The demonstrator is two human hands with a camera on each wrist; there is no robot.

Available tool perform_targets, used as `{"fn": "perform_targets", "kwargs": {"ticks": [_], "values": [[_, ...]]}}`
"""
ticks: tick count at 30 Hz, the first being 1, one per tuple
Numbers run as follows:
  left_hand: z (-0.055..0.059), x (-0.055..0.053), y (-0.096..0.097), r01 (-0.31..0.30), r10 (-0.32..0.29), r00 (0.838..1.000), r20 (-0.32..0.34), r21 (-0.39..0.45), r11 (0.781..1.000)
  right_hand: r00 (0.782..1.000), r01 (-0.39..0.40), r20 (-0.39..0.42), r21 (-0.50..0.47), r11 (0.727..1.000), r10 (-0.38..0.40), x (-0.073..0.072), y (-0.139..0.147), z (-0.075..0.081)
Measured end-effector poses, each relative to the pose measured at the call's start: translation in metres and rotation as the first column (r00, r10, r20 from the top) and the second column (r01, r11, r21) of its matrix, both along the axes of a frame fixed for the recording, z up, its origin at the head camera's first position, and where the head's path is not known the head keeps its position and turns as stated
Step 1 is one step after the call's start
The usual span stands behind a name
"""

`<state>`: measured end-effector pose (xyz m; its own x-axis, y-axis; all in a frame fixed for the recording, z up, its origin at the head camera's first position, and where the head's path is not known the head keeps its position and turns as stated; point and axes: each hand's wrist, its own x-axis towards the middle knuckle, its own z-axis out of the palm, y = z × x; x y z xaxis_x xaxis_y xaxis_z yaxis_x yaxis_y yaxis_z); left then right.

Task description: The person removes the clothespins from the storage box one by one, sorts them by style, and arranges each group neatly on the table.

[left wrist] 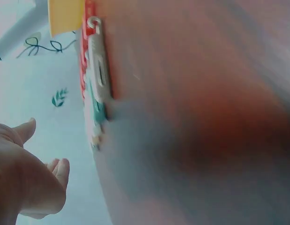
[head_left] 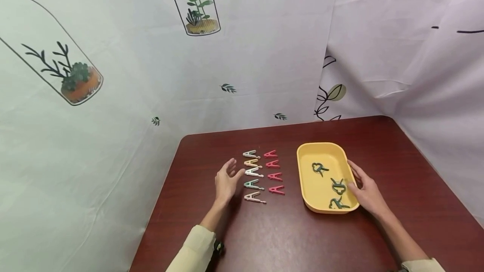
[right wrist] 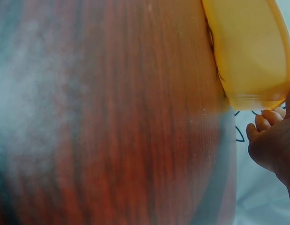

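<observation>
Two columns of clothespins lie on the table. The left column has mixed colours, with a white clothespin [head_left: 253, 172], a green clothespin [head_left: 253, 184] and a beige clothespin [head_left: 255, 197]; the right column is red clothespins [head_left: 274, 176]. My left hand [head_left: 227, 181] is beside the left column, fingers loosely bent and holding nothing, thumb near the white clothespin. At the right, my right hand [head_left: 368, 192] grips the right rim of a yellow tray [head_left: 311, 205], thumb over the edge and fingers outside. Inside the tray lie three dark green looped pieces [head_left: 339, 186], their kind unclear.
The dark red-brown wooden table [head_left: 287, 238] has rounded back corners. A pale cloth backdrop [head_left: 264, 53] printed with plants in jars hangs behind it and along the sides.
</observation>
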<state>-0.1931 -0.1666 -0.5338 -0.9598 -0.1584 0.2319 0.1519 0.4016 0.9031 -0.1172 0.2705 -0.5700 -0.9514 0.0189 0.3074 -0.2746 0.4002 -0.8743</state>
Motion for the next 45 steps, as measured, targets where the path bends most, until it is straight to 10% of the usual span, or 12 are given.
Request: {"fn": "perform_targets", "kwargs": {"ticks": [9,16,24,33,45], "values": [[0.011,-0.020,0.061,0.073,-0.075,0.997,0.010,0.137,0.988,1.000,0.008,0.017,0.032,0.999,-0.008,-0.004,0.000,0.003],[0.023,-0.032,0.115,0.135,-0.139,0.990,-0.017,0.384,0.913,1.000,0.008,-0.001,0.029,1.000,-0.008,-0.006,0.000,0.006],[0.025,-0.030,0.174,0.179,-0.189,0.982,-0.017,0.422,0.889,1.000,0.017,-0.008,0.034,0.999,-0.017,-0.005,-0.001,0.002],[0.018,-0.016,0.228,0.100,-0.139,0.985,0.104,0.315,0.944,0.999,0.020,-0.029,0.041,0.999,-0.018,-0.004,-0.001,-0.003],[0.015,-0.007,0.279,-0.056,-0.016,0.986,0.163,0.427,0.903,1.000,0.020,-0.016,0.034,0.999,-0.020,-0.003,0.004,-0.002]]}}
